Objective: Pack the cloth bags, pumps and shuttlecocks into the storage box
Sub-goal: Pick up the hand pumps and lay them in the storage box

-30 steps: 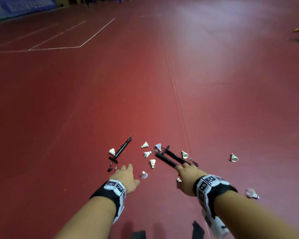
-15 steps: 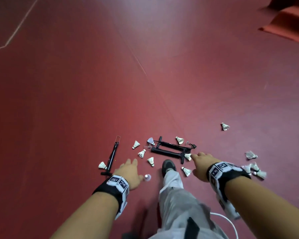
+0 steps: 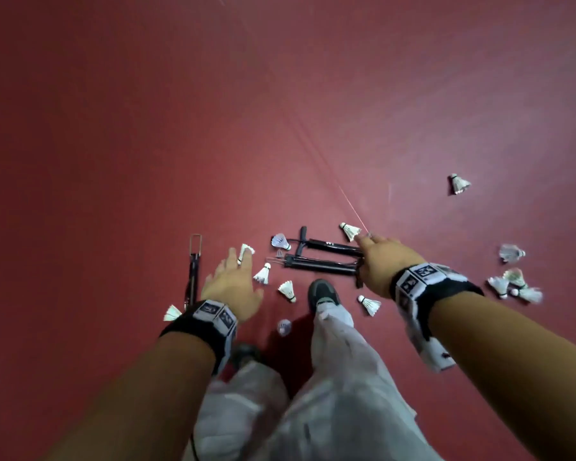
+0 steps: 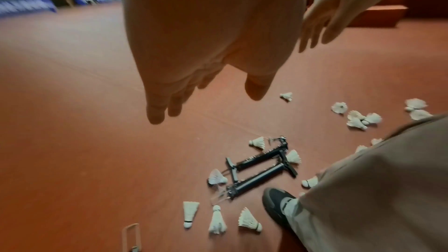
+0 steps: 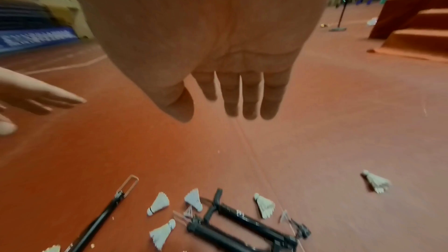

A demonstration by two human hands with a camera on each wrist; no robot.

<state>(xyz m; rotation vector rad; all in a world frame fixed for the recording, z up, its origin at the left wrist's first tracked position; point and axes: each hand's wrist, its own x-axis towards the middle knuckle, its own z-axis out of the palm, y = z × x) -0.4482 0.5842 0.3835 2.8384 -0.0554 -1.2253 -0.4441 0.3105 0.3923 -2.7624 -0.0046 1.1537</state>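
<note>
Two black pumps (image 3: 323, 257) (image 4: 259, 171) (image 5: 244, 231) lie side by side on the red floor ahead of my feet. A third black pump (image 3: 193, 271) (image 5: 101, 216) lies to the left. White shuttlecocks are scattered around them, such as one (image 3: 263, 273) near my left hand and one (image 3: 350, 231) by my right. My left hand (image 3: 233, 284) (image 4: 201, 91) hovers open above the floor, holding nothing. My right hand (image 3: 376, 257) (image 5: 230, 101) hangs open over the right ends of the two pumps, well above them in the wrist view.
More shuttlecocks cluster at the right (image 3: 512, 281) (image 4: 361, 120), and one lies farther off (image 3: 459, 184) (image 5: 375, 181). My dark shoe (image 3: 323, 294) (image 4: 276, 202) stands just in front of the pumps. Red steps (image 5: 412, 32) rise at the far right. No storage box or cloth bag shows.
I have stepped closer and my view has tilted down; my leg and shoe came into view. Both hands have moved forward over the pumps and shuttlecocks, staying open.
</note>
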